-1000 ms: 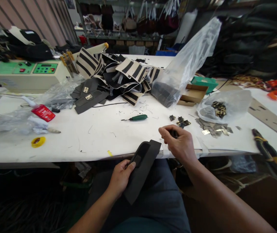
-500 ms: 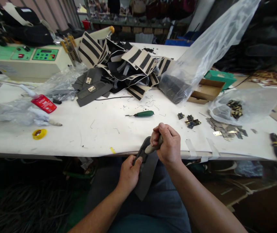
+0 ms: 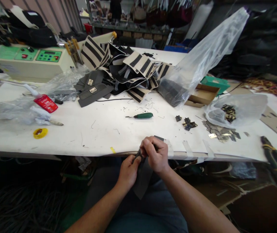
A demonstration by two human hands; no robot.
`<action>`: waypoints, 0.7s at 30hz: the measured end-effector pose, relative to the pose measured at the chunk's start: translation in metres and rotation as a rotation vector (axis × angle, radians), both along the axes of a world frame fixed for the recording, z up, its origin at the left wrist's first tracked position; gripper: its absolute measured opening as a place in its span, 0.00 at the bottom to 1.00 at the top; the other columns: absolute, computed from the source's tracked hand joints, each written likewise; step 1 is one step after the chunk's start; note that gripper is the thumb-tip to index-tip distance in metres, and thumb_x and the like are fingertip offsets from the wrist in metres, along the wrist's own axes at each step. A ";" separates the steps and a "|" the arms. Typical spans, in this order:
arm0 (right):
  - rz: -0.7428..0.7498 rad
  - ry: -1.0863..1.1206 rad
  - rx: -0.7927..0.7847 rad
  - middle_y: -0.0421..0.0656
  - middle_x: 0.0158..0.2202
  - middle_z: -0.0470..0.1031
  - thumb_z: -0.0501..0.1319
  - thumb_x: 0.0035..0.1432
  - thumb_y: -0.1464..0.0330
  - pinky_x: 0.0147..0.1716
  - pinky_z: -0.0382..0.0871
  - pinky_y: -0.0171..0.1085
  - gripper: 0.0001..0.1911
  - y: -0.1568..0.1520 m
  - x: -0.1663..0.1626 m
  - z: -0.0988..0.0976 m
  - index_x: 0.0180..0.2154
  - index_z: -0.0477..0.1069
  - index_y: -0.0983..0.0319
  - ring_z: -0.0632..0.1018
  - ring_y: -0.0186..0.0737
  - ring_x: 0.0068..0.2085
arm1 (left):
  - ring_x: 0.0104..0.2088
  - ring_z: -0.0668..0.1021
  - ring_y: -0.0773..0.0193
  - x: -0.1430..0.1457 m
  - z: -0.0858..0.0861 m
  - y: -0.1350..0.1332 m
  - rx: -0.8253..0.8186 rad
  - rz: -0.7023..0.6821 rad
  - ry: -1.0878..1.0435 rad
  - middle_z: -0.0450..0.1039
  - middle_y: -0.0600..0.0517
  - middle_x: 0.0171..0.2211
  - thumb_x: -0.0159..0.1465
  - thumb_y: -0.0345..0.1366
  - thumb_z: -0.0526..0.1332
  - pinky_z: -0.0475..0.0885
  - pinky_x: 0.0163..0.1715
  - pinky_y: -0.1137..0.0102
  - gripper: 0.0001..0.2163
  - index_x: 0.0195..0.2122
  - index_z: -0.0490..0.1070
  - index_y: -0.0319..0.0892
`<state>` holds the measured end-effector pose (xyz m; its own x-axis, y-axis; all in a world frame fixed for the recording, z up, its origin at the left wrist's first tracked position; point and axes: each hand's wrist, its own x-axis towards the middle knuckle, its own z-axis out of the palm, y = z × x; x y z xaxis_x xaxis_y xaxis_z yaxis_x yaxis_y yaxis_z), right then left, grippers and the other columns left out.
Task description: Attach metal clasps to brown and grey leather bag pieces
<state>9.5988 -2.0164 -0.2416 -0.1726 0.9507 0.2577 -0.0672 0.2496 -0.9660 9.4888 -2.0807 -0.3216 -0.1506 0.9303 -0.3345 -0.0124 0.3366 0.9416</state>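
Over my lap, at the near edge of the white table point(image 3: 99, 136), my left hand point(image 3: 128, 171) grips a dark grey fabric piece point(image 3: 143, 181) by its upper part. My right hand point(image 3: 155, 154) is closed over the top of the same piece, fingers curled tight against my left thumb; whatever it pinches is hidden under the fingers. Several small metal clasps point(image 3: 186, 123) lie on the table just beyond my right hand. A green-handled screwdriver point(image 3: 142, 115) lies further in.
A heap of striped and grey fabric pieces point(image 3: 119, 74) fills the table's middle back. A green-panelled machine point(image 3: 29, 61) stands back left. Clear plastic bags point(image 3: 196, 61), a cardboard box point(image 3: 201, 95), a bag of metal parts point(image 3: 233, 108), pliers point(image 3: 271, 155), a red-labelled tube point(image 3: 43, 102) and yellow tape point(image 3: 40, 132) lie around.
My right hand came back from the clasps on the table to the fabric piece and closed over its top. Both hands have drawn together and slightly lower.
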 end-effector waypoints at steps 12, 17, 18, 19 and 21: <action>0.050 -0.159 0.267 0.37 0.19 0.65 0.57 0.71 0.63 0.26 0.59 0.37 0.23 -0.008 -0.001 0.000 0.21 0.63 0.59 0.65 0.33 0.22 | 0.33 0.72 0.59 0.001 0.001 -0.001 0.066 0.007 -0.050 0.70 0.52 0.27 0.64 0.57 0.58 0.69 0.37 0.66 0.21 0.26 0.66 0.43; 0.035 -0.230 0.332 0.36 0.21 0.63 0.56 0.71 0.63 0.26 0.58 0.36 0.23 -0.010 -0.002 0.003 0.22 0.59 0.59 0.65 0.34 0.23 | 0.35 0.74 0.55 0.007 0.003 0.003 0.139 -0.027 0.000 0.72 0.49 0.29 0.64 0.61 0.55 0.71 0.40 0.62 0.24 0.27 0.67 0.44; 0.046 -0.264 0.340 0.36 0.20 0.61 0.55 0.71 0.62 0.25 0.57 0.36 0.23 -0.010 -0.003 0.004 0.22 0.58 0.59 0.65 0.33 0.23 | 0.36 0.75 0.55 0.007 0.003 0.003 0.148 -0.035 0.011 0.73 0.49 0.30 0.64 0.62 0.54 0.71 0.40 0.62 0.24 0.28 0.67 0.44; 0.055 -0.308 0.348 0.35 0.20 0.59 0.55 0.71 0.62 0.25 0.56 0.35 0.24 -0.008 -0.002 0.006 0.21 0.57 0.59 0.63 0.33 0.22 | 0.36 0.75 0.55 0.006 0.002 0.002 0.153 -0.044 0.026 0.72 0.49 0.30 0.64 0.62 0.54 0.71 0.40 0.63 0.24 0.28 0.68 0.44; 0.033 -0.423 0.346 0.35 0.19 0.57 0.55 0.71 0.61 0.24 0.55 0.35 0.25 -0.001 0.004 0.011 0.21 0.56 0.59 0.62 0.32 0.22 | 0.34 0.74 0.56 0.000 0.004 -0.001 0.146 -0.065 0.072 0.70 0.51 0.27 0.63 0.63 0.56 0.69 0.37 0.64 0.25 0.26 0.66 0.45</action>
